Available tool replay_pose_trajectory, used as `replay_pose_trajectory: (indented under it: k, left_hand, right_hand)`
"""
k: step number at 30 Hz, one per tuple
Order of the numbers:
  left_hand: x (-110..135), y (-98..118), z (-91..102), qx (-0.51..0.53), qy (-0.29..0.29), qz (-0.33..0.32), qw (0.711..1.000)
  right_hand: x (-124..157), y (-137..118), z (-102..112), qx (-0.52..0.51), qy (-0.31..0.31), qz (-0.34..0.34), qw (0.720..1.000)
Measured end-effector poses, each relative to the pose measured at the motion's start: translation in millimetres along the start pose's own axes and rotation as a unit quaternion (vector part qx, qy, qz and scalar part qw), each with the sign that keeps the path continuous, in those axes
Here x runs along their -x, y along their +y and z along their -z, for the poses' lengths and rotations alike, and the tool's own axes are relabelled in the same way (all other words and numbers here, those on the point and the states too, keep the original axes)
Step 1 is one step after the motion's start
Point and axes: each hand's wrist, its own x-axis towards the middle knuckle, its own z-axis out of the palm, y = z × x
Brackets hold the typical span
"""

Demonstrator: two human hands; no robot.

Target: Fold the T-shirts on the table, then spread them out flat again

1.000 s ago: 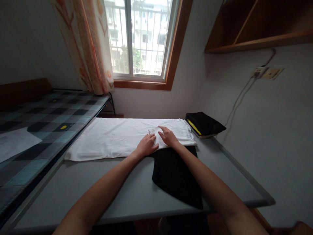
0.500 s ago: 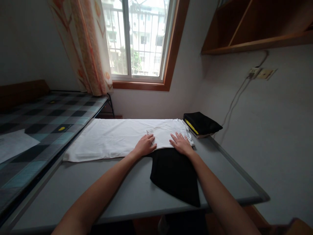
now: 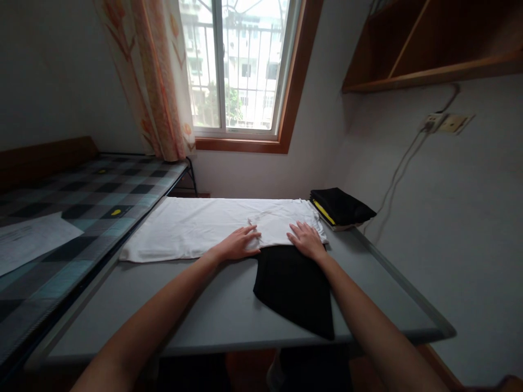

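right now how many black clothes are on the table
2. One black cloth lies at the front of the table, its top tucked under the white shirt by the right hand. One folded black pile sits at the far right corner; it may hold several.

One camera on the person's head looks forward and down across the desk (image 3: 212, 316) toward the window (image 3: 241, 65), close in.

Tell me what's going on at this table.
A person presses both hands flat on a white cloth spread across the grey table, the left hand at its near edge, the right hand toward its right end. A black cloth lies just in front of them, reaching the table's near edge. A folded black pile with a yellow stripe sits at the far right corner.
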Motion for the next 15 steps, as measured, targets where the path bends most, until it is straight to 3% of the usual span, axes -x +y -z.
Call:
replay_pose_trajectory:
  k: [8,15]
  left_hand:
    - [95,-34,64.1,-0.081,-0.053,-0.009,0.995]
    - [163,-73,104.9,-0.187,-0.105,0.079,0.974]
  right_hand:
    - [25,47,12,-0.037,0.077,0.142,0.986]
    - [39,83,28,0.02,0.053,0.139,0.989]
